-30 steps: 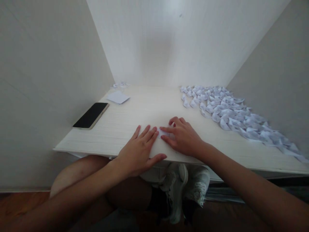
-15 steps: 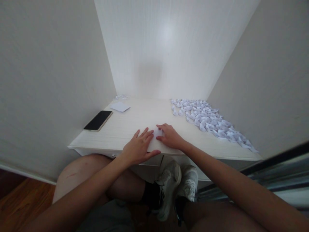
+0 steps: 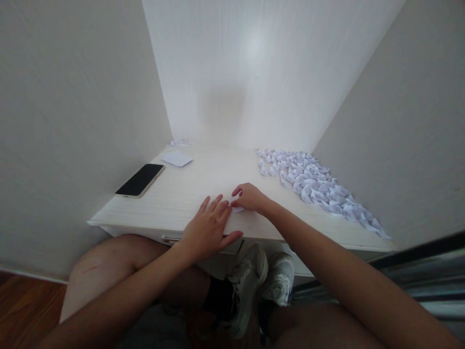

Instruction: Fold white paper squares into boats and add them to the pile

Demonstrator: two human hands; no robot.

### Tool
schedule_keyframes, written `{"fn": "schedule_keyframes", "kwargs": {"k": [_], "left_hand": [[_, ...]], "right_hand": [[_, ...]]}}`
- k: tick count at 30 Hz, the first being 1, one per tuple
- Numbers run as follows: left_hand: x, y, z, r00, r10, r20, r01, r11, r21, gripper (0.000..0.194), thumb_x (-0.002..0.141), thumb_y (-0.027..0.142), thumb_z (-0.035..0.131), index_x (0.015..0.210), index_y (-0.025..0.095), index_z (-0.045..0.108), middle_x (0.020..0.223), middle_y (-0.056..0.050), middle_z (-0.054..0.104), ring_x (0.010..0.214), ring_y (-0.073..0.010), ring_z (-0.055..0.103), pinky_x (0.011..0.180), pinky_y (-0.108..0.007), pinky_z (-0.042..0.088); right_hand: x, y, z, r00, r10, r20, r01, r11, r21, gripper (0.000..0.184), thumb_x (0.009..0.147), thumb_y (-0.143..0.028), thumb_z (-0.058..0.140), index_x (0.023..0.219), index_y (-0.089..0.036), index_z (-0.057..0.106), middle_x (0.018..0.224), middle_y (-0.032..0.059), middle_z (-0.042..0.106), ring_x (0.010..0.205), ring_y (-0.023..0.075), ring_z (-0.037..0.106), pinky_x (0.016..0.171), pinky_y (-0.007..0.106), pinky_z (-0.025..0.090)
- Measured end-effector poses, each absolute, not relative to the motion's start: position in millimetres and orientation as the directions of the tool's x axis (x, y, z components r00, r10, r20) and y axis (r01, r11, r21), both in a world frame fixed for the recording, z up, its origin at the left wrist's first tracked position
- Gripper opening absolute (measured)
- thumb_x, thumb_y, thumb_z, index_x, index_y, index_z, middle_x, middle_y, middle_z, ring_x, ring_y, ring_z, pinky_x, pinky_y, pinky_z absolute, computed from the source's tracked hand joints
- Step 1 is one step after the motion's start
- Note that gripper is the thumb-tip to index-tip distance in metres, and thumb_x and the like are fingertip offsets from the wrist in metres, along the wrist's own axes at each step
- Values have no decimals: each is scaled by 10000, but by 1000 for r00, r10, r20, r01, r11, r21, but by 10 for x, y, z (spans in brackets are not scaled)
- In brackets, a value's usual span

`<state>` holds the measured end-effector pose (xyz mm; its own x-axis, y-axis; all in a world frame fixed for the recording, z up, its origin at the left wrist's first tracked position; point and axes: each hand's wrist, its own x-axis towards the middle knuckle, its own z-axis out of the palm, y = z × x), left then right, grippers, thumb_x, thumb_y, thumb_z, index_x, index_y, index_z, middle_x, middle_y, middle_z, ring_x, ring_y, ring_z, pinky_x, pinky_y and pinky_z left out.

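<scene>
A small piece of white paper (image 3: 237,210) lies on the white tabletop near its front edge, partly covered by my hands. My left hand (image 3: 208,225) rests flat with fingers spread, its fingertips on the paper's left side. From the right, my right hand (image 3: 251,198) pinches the paper between thumb and forefinger, close beside the left fingertips. How the paper is folded under the fingers cannot be made out.
Many folded white paper pieces (image 3: 308,182) are heaped along the right side. A phone (image 3: 141,180) lies at the left, with a flat stack of white paper (image 3: 177,158) behind it. More paper bits (image 3: 180,142) sit in the back left corner. Walls enclose three sides.
My right hand has shifted slightly left, its thumb and forefinger closing on the paper's edge beside my left fingertips. My left hand stays flat. The view has shifted a little.
</scene>
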<state>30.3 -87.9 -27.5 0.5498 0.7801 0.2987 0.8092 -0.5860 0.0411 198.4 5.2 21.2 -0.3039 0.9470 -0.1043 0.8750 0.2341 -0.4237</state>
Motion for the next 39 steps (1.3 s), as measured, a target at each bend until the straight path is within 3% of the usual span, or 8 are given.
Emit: {"fn": "schedule_keyframes", "kwargs": {"k": [6, 11, 15, 21, 27, 33, 39], "left_hand": [[295, -862, -278, 560, 780, 280, 787, -606, 117, 802, 964, 710, 333, 1419, 71, 506, 1549, -210, 463, 1506, -394, 295, 1214, -616, 221], [268, -760, -216, 574, 770, 280, 759, -628, 171, 805, 911, 743, 441, 1375, 93, 544, 1466, -206, 552, 1397, -380, 463, 1200, -595, 275], [234, -670, -170, 617, 740, 268, 721, -668, 184, 797, 894, 735, 496, 1363, 94, 556, 1431, -201, 577, 1366, -359, 494, 1180, -545, 343], [244, -703, -174, 614, 748, 252, 734, -658, 168, 793, 890, 717, 529, 1410, 119, 511, 1519, -177, 507, 1460, -366, 384, 1195, -536, 331], [245, -643, -101, 640, 732, 234, 718, -678, 160, 805, 841, 736, 588, 1360, 121, 556, 1450, -191, 568, 1372, -374, 486, 1149, -558, 390], [100, -456, -67, 728, 632, 265, 610, -774, 173, 641, 846, 653, 655, 1276, 178, 633, 1408, -154, 608, 1391, -357, 474, 1138, -530, 412], [82, -434, -72, 732, 626, 269, 609, -778, 152, 599, 885, 612, 634, 1264, 149, 652, 1410, -175, 611, 1348, -362, 525, 1116, -541, 434]], "right_hand": [[2030, -54, 140, -261, 965, -10, 854, 226, -469, 178, 814, -232, 695, 930, -138, 792, 863, 89, 768, 804, 194, 689, 716, 272, 477], [2087, -211, 23, -297, 937, 183, 789, 349, -505, 197, 850, -192, 650, 1009, -167, 764, 853, 53, 759, 770, 167, 674, 769, 289, 495], [2170, -283, -78, -307, 915, 262, 730, 403, -552, 214, 888, -200, 651, 1087, -157, 719, 919, 62, 773, 768, 162, 686, 768, 293, 509], [2260, -320, -144, -317, 904, 286, 741, 424, -520, 187, 891, -188, 673, 1075, -154, 687, 949, 70, 778, 752, 160, 692, 748, 283, 499], [2297, -332, -150, -337, 893, 298, 762, 445, -471, 166, 895, -167, 665, 1056, -160, 706, 910, 69, 769, 800, 182, 701, 779, 296, 491], [2326, -328, -123, -310, 907, 286, 747, 419, -517, 164, 887, -161, 659, 1041, -181, 713, 868, 41, 767, 726, 161, 681, 724, 276, 484], [2330, -342, -137, -375, 870, 321, 757, 487, -436, 176, 931, -159, 605, 1059, -175, 726, 936, 82, 768, 820, 190, 678, 768, 302, 485]]}}
